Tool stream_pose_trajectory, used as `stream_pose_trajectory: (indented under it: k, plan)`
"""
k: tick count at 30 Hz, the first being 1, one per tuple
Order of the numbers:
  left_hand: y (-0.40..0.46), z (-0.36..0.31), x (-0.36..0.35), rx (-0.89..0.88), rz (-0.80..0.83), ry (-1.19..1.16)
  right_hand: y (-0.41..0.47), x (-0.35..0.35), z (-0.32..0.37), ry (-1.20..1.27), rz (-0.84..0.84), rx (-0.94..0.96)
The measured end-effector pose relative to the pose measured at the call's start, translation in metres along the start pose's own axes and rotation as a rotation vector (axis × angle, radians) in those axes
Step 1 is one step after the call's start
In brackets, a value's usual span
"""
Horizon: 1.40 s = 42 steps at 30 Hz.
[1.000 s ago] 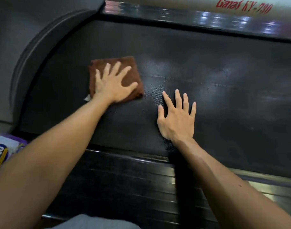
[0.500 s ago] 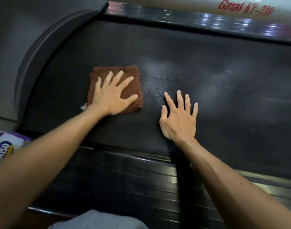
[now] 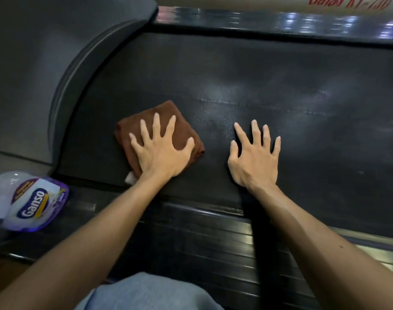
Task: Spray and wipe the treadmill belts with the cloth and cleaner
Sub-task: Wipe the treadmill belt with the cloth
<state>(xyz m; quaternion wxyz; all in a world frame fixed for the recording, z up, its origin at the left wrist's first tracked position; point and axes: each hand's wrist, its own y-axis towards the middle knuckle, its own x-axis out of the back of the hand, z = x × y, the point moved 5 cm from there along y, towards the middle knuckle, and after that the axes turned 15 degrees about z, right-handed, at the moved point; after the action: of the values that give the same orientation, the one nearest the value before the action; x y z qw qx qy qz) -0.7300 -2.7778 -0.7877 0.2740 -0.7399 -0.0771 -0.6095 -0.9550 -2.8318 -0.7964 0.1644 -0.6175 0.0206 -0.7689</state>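
Observation:
A folded brown cloth (image 3: 168, 118) lies flat on the black treadmill belt (image 3: 280, 90), near the belt's left end. My left hand (image 3: 162, 151) presses down on the cloth with fingers spread and straight. To its right my right hand (image 3: 254, 157) rests flat on the bare belt, fingers spread, holding nothing. A cleaner bottle (image 3: 29, 201) with a purple and white "Ganso" label lies on its side on the near side rail at the far left. Streaky sheen shows on the belt to the right of the hands.
The grey motor cover (image 3: 45, 70) curves round the belt's left end. A ribbed black side rail (image 3: 202, 238) runs along the near edge, and a shiny far rail (image 3: 280, 21) along the far edge. My knee in light jeans (image 3: 146, 291) is at the bottom.
My left hand has slid the cloth toward me along the belt. The right hand stays planted in the same spot. The view has dropped, showing more of the cleaner bottle.

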Motion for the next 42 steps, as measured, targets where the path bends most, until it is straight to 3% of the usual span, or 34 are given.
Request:
stream_pose_trajectory:
  k: [2, 7, 12, 16, 20, 23, 25, 27, 32, 36, 42]
  plan:
    - [0.031, 0.012, 0.015, -0.025, 0.022, -0.013, 0.000, 0.000, -0.001, 0.004, 0.002, 0.007]
    - [0.036, 0.087, 0.025, 0.230, -0.008, -0.086, -0.001, 0.000, 0.000, 0.005, -0.001, 0.003]
    - [-0.026, 0.031, -0.001, 0.096, -0.020, 0.014, 0.000, 0.001, 0.000, 0.013, 0.046, 0.004]
    - [-0.050, -0.033, -0.016, -0.194, 0.046, 0.107, 0.003, 0.005, -0.003, 0.046, 0.164, 0.021]
    - [-0.041, -0.031, 0.007, -0.354, 0.080, -0.128, 0.007, 0.019, 0.003, 0.171, 0.198, 0.003]
    - [-0.039, -0.002, 0.023, -0.314, -0.084, -0.078, 0.004, 0.035, 0.043, 0.148, 0.009, 0.184]
    - [-0.040, 0.013, 0.013, -0.263, -0.043, 0.038, 0.000, 0.030, 0.080, 0.064, -0.013, 0.363]
    - [-0.038, 0.019, -0.001, -0.304, 0.017, 0.034, 0.000, 0.011, 0.103, -0.021, 0.043, 0.414]
    - [0.009, -0.005, 0.001, -0.373, 0.048, 0.081, 0.035, -0.005, 0.084, -0.053, 0.098, 0.293]
    - [0.043, -0.071, 0.004, -0.434, 0.054, 0.110, 0.070, 0.020, 0.034, -0.119, 0.100, 0.159]
    - [-0.016, -0.151, -0.021, -0.665, 0.120, 0.185, 0.008, 0.032, -0.063, -0.141, 0.103, -0.027]
